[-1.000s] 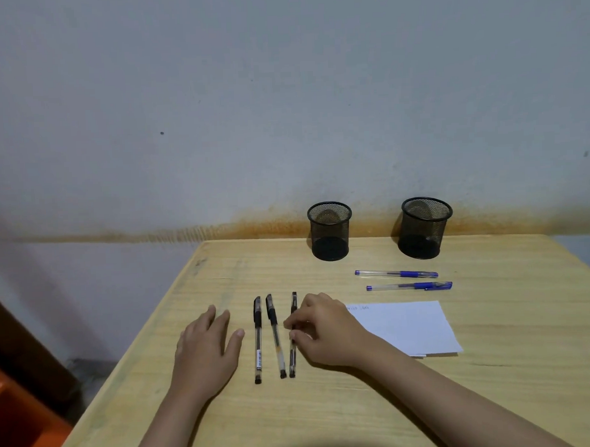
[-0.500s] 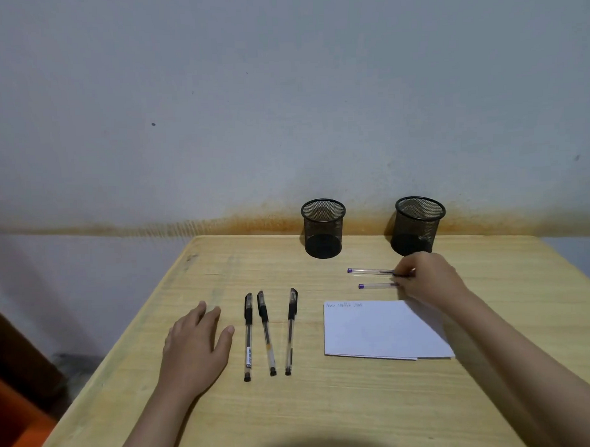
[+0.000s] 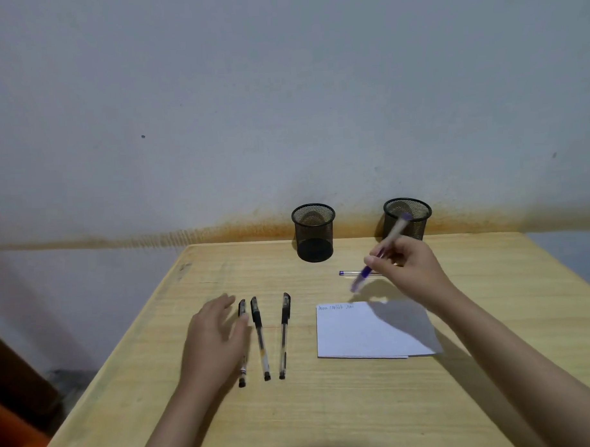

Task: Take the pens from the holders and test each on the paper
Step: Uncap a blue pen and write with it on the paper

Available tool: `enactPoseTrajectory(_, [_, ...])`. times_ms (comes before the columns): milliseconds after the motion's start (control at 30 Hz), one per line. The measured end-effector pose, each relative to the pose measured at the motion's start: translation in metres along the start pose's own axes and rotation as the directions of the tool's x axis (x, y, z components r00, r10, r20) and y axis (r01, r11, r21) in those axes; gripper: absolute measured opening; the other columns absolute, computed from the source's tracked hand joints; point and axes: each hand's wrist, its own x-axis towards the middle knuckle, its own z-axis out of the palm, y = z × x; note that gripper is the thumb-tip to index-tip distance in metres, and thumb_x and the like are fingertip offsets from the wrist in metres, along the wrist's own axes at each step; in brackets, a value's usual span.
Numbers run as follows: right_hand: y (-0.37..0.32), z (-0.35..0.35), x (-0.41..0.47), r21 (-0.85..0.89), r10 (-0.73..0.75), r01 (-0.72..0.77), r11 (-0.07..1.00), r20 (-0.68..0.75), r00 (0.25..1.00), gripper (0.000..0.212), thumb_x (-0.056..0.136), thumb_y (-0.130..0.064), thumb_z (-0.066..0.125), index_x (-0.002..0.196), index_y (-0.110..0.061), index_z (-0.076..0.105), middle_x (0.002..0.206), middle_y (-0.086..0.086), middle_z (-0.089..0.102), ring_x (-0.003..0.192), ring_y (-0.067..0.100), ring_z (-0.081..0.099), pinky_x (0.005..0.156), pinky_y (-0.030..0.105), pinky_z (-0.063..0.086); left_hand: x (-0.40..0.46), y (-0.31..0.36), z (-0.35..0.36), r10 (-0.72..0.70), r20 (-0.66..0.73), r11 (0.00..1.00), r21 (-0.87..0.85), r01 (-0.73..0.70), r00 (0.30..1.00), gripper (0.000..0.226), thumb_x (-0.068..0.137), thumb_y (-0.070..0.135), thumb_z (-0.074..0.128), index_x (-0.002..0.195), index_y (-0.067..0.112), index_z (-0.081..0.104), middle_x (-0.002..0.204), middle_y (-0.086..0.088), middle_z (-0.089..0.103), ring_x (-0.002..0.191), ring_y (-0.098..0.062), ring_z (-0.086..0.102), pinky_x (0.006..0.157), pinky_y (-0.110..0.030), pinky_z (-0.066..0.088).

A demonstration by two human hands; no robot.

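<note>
My right hand holds a blue pen tilted in the air, its capped end pointing down toward the far edge of the white paper. A second blue pen lies on the table behind it. The paper carries a line of scribbles at its top left. Three black pens lie side by side left of the paper. My left hand rests flat with fingers apart, partly over the leftmost black pen. Two black mesh holders, one left and one right, stand at the wall.
The wooden table ends on the left at a slanted edge, with floor and an orange object below. A grey wall with a rust-coloured stain band runs right behind the holders.
My right hand left the black pens, reached to the blue pens near the right holder, and lifted one off the table. My left hand shifted slightly right, onto the leftmost black pen.
</note>
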Motion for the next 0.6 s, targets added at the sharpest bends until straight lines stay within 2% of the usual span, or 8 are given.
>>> enactPoseTrajectory(100, [-0.019, 0.011, -0.019, 0.187, 0.105, -0.107, 0.977, 0.022, 0.994, 0.009, 0.087, -0.014, 0.066, 0.079, -0.010, 0.065, 0.068, 0.007, 0.067, 0.061, 0.011, 0.065, 0.057, 0.021, 0.051, -0.009, 0.053, 0.017, 0.104, 0.036, 0.981, -0.171, -0.096, 0.994, 0.039, 0.079, 0.028, 0.071, 0.117, 0.026, 0.063, 0.114, 0.016, 0.059, 0.112, -0.004, 0.052, 0.091, -0.022, 0.040])
enactPoseTrajectory(200, [-0.023, 0.018, -0.030, 0.255, 0.140, -0.148, 0.955, 0.051, 0.989, 0.010, 0.088, -0.016, 0.064, 0.083, -0.007, 0.067, 0.063, 0.005, 0.067, 0.058, 0.013, 0.064, 0.054, 0.022, 0.050, -0.016, 0.090, 0.032, 0.200, 0.156, 0.944, -0.296, -0.148, 0.967, 0.039, 0.075, 0.031, 0.075, 0.113, 0.033, 0.065, 0.105, 0.024, 0.062, 0.100, 0.005, 0.057, 0.082, -0.016, 0.045])
enactPoseTrajectory(267, [-0.021, 0.022, -0.034, 0.253, 0.143, -0.154, 0.955, 0.061, 0.988, 0.012, 0.089, -0.017, 0.064, 0.083, -0.008, 0.068, 0.061, 0.003, 0.067, 0.056, 0.012, 0.062, 0.055, 0.024, 0.050, -0.015, 0.103, 0.041, 0.283, 0.164, 0.921, -0.321, -0.220, 0.945, 0.033, 0.074, 0.026, 0.076, 0.107, 0.028, 0.069, 0.093, 0.021, 0.066, 0.089, 0.002, 0.061, 0.077, -0.015, 0.048])
enactPoseTrajectory(367, [-0.021, 0.020, -0.035, 0.285, 0.181, -0.179, 0.942, 0.019, 0.983, 0.015, 0.090, -0.018, 0.062, 0.078, -0.010, 0.066, 0.056, 0.000, 0.064, 0.051, 0.011, 0.057, 0.052, 0.025, 0.049, -0.012, 0.111, 0.052, 0.346, 0.137, 0.908, -0.297, -0.295, 0.928, 0.020, 0.077, 0.017, 0.074, 0.097, 0.015, 0.074, 0.079, 0.009, 0.068, 0.075, -0.005, 0.062, 0.071, -0.022, 0.050])
enactPoseTrajectory(500, [-0.016, 0.023, -0.032, 0.308, 0.240, -0.235, 0.922, 0.020, 0.971, 0.022, 0.092, -0.019, 0.059, 0.074, -0.007, 0.065, 0.052, 0.001, 0.056, 0.048, 0.011, 0.050, 0.048, 0.025, 0.046, -0.009, 0.117, 0.060, 0.364, 0.167, 0.912, -0.266, -0.313, 0.916, 0.013, 0.081, 0.016, 0.069, 0.092, 0.012, 0.075, 0.078, -0.001, 0.071, 0.072, -0.012, 0.063, 0.068, -0.032, 0.054])
enactPoseTrajectory(567, [-0.011, 0.026, -0.021, 0.386, 0.316, -0.286, 0.877, -0.015, 0.949, 0.026, 0.093, -0.018, 0.058, 0.070, -0.007, 0.060, 0.051, 0.002, 0.049, 0.042, 0.010, 0.044, 0.044, 0.023, 0.041, -0.008, 0.121, 0.060, 0.337, 0.186, 0.920, -0.272, -0.281, 0.923, 0.010, 0.081, 0.016, 0.069, 0.087, 0.011, 0.075, 0.074, -0.002, 0.071, 0.066, -0.010, 0.062, 0.061, -0.027, 0.051])
enactPoseTrajectory(600, [-0.007, 0.021, -0.011, 0.484, 0.409, -0.323, 0.814, -0.082, 0.909, 0.028, 0.095, -0.018, 0.056, 0.068, -0.009, 0.056, 0.052, 0.003, 0.044, 0.037, 0.009, 0.041, 0.042, 0.023, 0.037, -0.008, 0.120, 0.058, 0.309, 0.213, 0.927, -0.286, -0.243, 0.927, 0.009, 0.080, 0.016, 0.070, 0.086, 0.011, 0.075, 0.072, -0.001, 0.071, 0.063, -0.007, 0.060, 0.059, -0.022, 0.047])
